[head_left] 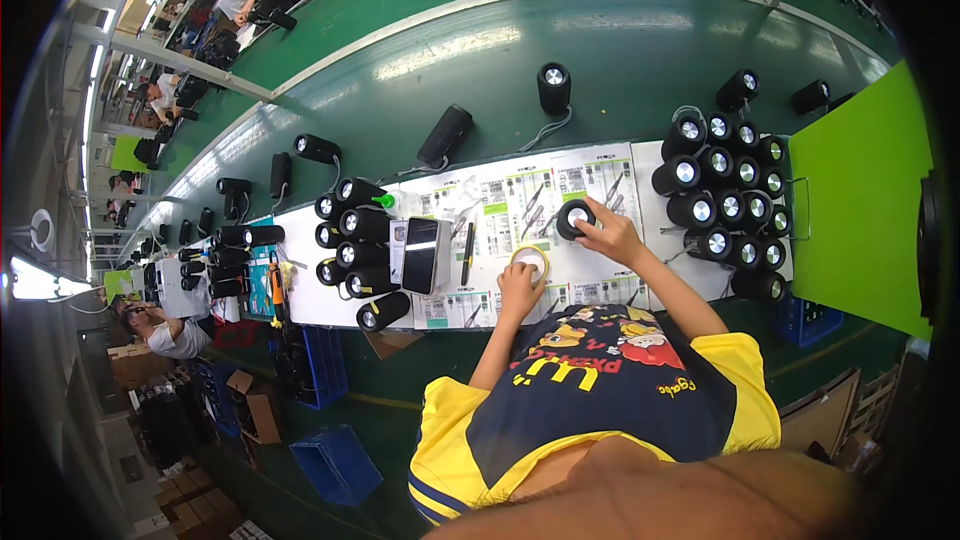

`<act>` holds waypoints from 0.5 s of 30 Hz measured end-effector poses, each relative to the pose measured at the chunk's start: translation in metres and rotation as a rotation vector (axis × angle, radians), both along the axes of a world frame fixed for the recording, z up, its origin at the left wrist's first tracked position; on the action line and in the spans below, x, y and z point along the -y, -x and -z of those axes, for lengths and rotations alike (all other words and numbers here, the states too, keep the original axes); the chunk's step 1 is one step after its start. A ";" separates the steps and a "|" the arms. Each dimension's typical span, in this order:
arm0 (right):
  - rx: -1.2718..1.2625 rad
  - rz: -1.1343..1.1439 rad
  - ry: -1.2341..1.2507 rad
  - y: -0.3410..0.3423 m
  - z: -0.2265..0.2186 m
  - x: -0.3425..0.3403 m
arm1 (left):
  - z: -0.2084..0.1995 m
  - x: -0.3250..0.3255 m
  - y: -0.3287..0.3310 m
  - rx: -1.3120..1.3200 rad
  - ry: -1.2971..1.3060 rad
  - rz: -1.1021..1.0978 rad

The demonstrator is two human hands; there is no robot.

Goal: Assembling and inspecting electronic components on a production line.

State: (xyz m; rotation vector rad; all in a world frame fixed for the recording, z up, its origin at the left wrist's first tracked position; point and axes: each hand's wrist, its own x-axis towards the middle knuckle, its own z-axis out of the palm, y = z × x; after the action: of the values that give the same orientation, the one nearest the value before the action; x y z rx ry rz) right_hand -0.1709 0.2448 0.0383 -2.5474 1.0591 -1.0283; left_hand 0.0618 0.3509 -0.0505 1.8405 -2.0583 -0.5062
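Note:
My right hand (pixel 612 239) grips a black cylindrical speaker (pixel 573 217), its round end facing up, over the printed sheets on the table. To its left my left hand (pixel 518 293) is closed at the near rim of a roll of yellow tape (pixel 542 259); the fingertips are partly hidden. A black pen (pixel 468 254) lies on the sheets further left. Beside the pen is a dark flat device like a phone (pixel 421 255), resting on a white box (pixel 397 252).
Rows of black speakers lie stacked at the right (pixel 732 208) and left (pixel 347 254). A bright green panel (pixel 850 205) stands at the right end. More speakers (pixel 446 136) rest on the green conveyor belt (pixel 420 58). Blue crates (pixel 337 466) are on the floor; people work at far left.

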 end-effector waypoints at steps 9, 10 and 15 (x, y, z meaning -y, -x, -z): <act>0.009 0.173 0.019 -0.012 -0.020 -0.034 | -0.034 -0.002 0.017 -0.032 -0.017 -0.019; -0.008 0.165 -0.007 -0.013 -0.022 -0.043 | -0.051 -0.002 0.019 -0.241 -0.137 -0.061; 0.227 0.100 -0.537 -0.025 -0.034 -0.074 | -0.118 -0.009 0.034 -0.534 -0.261 0.072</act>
State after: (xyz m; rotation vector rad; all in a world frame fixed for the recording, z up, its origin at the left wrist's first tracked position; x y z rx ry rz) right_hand -0.1463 0.3192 0.0724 -1.9239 1.2100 -0.8801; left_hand 0.0276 0.3601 0.0680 1.5353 -1.7533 -1.1884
